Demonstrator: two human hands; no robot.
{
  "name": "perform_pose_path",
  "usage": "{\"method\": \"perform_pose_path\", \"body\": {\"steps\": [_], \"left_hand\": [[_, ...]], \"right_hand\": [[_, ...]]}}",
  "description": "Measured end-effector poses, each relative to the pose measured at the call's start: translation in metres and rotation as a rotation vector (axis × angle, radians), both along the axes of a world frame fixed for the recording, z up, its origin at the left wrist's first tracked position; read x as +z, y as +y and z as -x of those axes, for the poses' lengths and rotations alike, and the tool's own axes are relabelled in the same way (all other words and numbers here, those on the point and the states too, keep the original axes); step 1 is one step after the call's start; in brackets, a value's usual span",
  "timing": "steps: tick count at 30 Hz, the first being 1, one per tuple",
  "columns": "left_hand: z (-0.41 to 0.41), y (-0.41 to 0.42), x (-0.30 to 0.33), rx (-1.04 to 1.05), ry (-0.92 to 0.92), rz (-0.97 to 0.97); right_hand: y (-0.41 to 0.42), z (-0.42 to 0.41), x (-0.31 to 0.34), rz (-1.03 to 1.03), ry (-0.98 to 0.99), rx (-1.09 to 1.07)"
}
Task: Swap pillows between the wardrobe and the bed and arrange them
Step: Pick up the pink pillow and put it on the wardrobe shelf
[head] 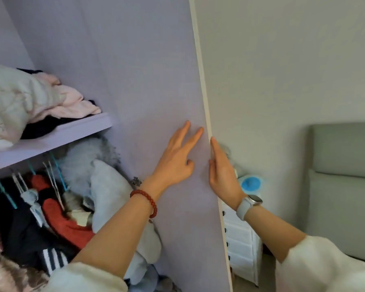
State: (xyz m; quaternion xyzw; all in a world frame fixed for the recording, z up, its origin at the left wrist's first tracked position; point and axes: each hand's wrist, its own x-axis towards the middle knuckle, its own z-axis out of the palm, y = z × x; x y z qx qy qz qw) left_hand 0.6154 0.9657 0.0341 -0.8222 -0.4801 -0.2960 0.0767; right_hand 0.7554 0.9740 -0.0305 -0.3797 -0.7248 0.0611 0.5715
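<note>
**Both hands on the open wardrobe door**

The left hand [176,159] lies flat on the inner, lilac face of the wardrobe door [156,81], fingers stretched and spread, holding nothing. The right hand [221,169] is at the door's pale outer edge, its fingers straight along that edge; whether any of them curl behind it cannot be told. A red bead bracelet [145,202] circles the left wrist and a pale watch [249,204] the right; the watch face shows no readable writing.

Inside the wardrobe, a light grey-blue pillow [110,192] stands wedged against the door side, below the shelf [57,140] and beside hanging clothes [51,211]. Folded bedding [19,102] sits on the shelf. To the right, beyond the door, a white drawer unit [240,239] stands near the bed's green headboard [343,175]. No labels are legible anywhere.
</note>
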Motion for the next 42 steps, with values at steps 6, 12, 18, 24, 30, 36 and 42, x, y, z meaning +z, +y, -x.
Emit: {"method": "perform_pose_path", "body": {"steps": [6,12,18,24,30,36,42], "left_hand": [[-0.019,0.042,0.003,0.037,0.099,0.04],[-0.009,0.05,0.015,0.007,0.04,0.08],[0.054,0.026,0.044,0.107,0.031,-0.02],[0.168,-0.044,0.086,0.336,0.06,-0.261],[0.286,-0.135,0.131,0.669,0.18,-0.459],[0.392,-0.189,0.181,1.039,0.394,-0.392],[0.459,-0.204,0.212,1.274,0.343,-0.388]], "right_hand": [[0.031,-0.018,0.01,0.166,-0.042,-0.089],[0.026,-0.018,0.029,0.162,-0.116,-0.22],[0.008,0.028,0.068,-0.023,-0.2,-0.199],[-0.001,0.129,0.099,-0.132,-0.264,0.011],[-0.016,0.26,0.138,-0.269,-0.265,0.315],[-0.036,0.381,0.206,-0.434,-0.298,0.484],[-0.057,0.479,0.245,-0.437,-0.538,0.332]]}}
